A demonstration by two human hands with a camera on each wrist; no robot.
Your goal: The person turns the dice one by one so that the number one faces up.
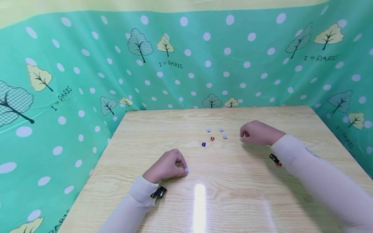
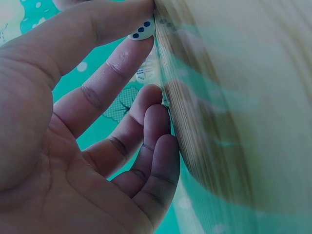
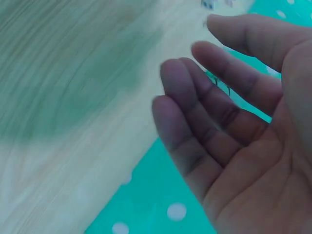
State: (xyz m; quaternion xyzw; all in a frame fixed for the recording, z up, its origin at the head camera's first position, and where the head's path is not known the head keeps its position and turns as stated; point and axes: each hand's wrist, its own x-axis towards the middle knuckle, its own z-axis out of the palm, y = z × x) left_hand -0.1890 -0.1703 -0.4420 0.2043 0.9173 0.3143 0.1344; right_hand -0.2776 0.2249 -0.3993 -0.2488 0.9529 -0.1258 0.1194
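Observation:
My left hand [image 1: 169, 165] pinches a white die [image 1: 186, 170] between thumb and index finger, low at the tabletop. In the left wrist view the same white die [image 2: 142, 30] shows a face with dark pips, and the other fingers curl loosely beside the wood. My right hand [image 1: 257, 133] hovers over the right part of the table with loosely curved fingers and nothing in them. Left of it lie several dice: a white die [image 1: 225, 137] nearest, two more white ones behind, a red die [image 1: 212, 138] and a dark blue die [image 1: 203, 144].
The light wooden table [image 1: 140, 136] carries a bright reflected light streak in front. A green dotted curtain [image 1: 180, 64] with tree prints hangs behind and along both sides. Small black wrist cameras sit under the left cuff [image 1: 158, 192] and right cuff [image 1: 275, 158].

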